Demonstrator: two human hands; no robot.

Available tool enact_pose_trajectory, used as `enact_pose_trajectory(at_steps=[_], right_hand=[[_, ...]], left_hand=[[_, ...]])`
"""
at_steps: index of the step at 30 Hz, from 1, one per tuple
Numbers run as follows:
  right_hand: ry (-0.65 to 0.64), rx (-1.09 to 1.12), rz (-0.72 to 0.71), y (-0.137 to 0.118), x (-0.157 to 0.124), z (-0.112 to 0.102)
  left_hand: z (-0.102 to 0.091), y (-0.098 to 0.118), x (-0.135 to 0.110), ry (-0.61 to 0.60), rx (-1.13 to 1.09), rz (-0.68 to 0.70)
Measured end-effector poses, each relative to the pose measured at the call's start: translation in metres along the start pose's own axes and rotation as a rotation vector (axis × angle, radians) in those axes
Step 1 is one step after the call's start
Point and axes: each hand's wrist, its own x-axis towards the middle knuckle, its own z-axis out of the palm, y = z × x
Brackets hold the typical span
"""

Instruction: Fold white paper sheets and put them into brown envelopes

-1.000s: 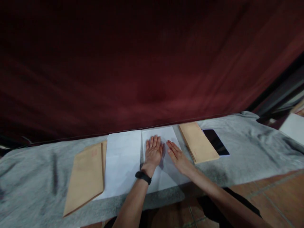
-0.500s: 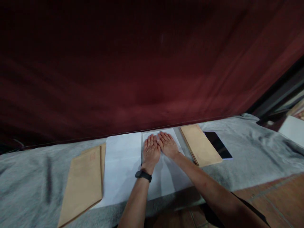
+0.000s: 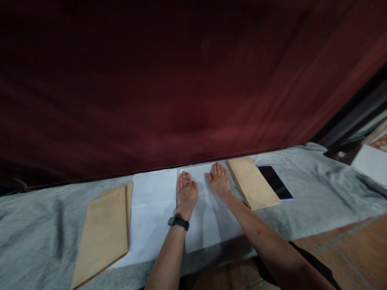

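Observation:
My left hand point(image 3: 186, 192) lies flat near the left edge of a creased white sheet of paper point(image 3: 205, 221), fingers stretched toward the far edge. A black band circles that wrist. On the same sheet's right side, my right hand point(image 3: 219, 181) rests flat with the thumb held out, close to its far edge. Bare paper shows between the two hands. Another white sheet point(image 3: 154, 205) lies just left of my left hand. Neither hand holds anything.
Brown envelopes point(image 3: 102, 225) lie stacked at the left, and another stack of brown envelopes point(image 3: 254, 181) lies at the right. A dark-screened phone point(image 3: 275, 182) sits beside the right stack. Grey cloth point(image 3: 317, 181) covers the surface. A dark red curtain point(image 3: 193, 100) hangs behind.
My hands have slid apart over the paper, the left one leftward and the right one rightward and slightly away. Before, they lay side by side, touching.

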Motion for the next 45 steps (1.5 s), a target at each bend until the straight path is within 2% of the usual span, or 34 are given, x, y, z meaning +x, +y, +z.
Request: enact_pose_trajectory(at_steps=[3,6,10,14,17,25,34,38,41,45], right_hand=[[0.017,0.037,0.009,0.001,0.000,-0.006],[0.021,0.101,-0.058,0.001,-0.010,-0.021],[-0.061,0.199,-0.293,0.000,-0.052,-0.045],[-0.099,0.228,-0.365,0.000,-0.101,-0.061],[-0.090,0.213,-0.415,0.001,-0.120,-0.065],[0.008,0.120,-0.368,0.007,-0.129,-0.066],[-0.061,0.055,-0.292,0.033,-0.131,-0.074],[-0.076,0.055,-0.282,0.042,-0.133,-0.077],[-0.127,0.090,-0.320,0.042,-0.138,-0.084],[-0.194,0.217,-0.463,0.031,-0.152,-0.098]], left_hand=[[-0.008,0.004,-0.003,-0.017,0.006,-0.002],[-0.013,0.015,-0.016,-0.020,-0.014,0.060],[-0.010,0.033,-0.055,-0.060,-0.047,0.219],[-0.003,0.036,-0.092,-0.069,-0.028,0.313],[-0.002,0.026,-0.106,-0.035,0.009,0.333],[-0.011,0.000,-0.116,0.049,-0.019,0.288],[-0.010,-0.014,-0.124,0.059,-0.013,0.188],[-0.019,-0.017,-0.126,0.050,0.020,0.151],[-0.031,-0.012,-0.132,0.047,0.008,0.208],[-0.044,0.006,-0.153,-0.006,-0.072,0.412]])
